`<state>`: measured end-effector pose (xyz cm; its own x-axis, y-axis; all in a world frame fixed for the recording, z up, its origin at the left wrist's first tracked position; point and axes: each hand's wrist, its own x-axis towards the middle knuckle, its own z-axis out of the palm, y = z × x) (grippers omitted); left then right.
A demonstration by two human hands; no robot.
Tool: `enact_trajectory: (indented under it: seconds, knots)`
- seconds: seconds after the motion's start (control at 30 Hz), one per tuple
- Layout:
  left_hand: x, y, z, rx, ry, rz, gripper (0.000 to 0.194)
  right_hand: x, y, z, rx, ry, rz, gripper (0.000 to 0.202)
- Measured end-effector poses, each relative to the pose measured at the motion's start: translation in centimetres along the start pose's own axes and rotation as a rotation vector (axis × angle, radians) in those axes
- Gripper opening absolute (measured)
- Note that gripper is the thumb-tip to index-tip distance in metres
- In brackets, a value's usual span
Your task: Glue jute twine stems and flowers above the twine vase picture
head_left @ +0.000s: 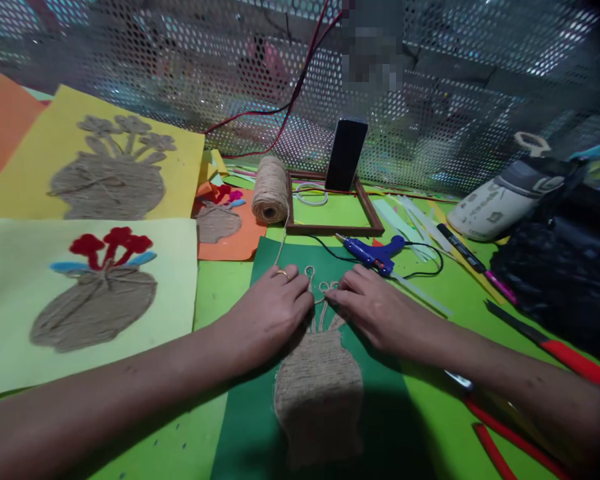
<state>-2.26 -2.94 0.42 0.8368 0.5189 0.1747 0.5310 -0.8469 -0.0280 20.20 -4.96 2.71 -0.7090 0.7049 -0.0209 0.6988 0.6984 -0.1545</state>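
On the dark green sheet (240, 400) lies a vase shape covered in twine (323, 380), with thin twine stems and small loops (324, 288) above its neck. My left hand (277, 310) is closed on twine just left of the loops; a strand runs from it up to the twine spool (270, 190). Opposite it, my right hand (373, 303) pinches twine at the right-hand loop, its fingertips close to the sheet. A short piece of twine spans the gap between the hands. Both sets of fingertips are partly hidden.
Beyond my right hand lies a blue glue gun (375, 253) with its cord. A phone (347, 155) leans at a brown frame (330, 230). Red-handled scissors (570, 357), a marker (460, 247) and a bottle (503, 197) are at right; finished twine-vase pictures (180, 293) at left.
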Motion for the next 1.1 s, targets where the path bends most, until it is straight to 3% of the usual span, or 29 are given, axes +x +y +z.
enact_trajectory:
  seconds: [0.33,0.6,0.73,0.87,1.1]
  knots:
    - [0.3,-0.7,-0.4,0.037,0.108,0.066,0.013,0.3,-0.2,0.7,-0.072,-0.002,0.004,0.027]
    - [2.0,-1.7,-1.2,-0.063,0.051,0.122,0.008,0.4,0.2,0.6,-0.242,0.046,-0.081,0.022]
    - [2.8,-2.1,-0.9,-0.169,0.031,0.042,0.007,0.6,0.1,0.1,-0.312,0.031,-0.128,0.023]
    - [3.0,-2.4,-0.4,-0.369,0.004,-0.068,0.019,0.8,0.6,0.0,-0.302,0.004,-0.157,0.022]
    - [3.4,-2.7,0.3,-0.543,-0.005,-0.262,0.012,0.8,1.4,-0.1,-0.082,0.035,-0.135,0.022]
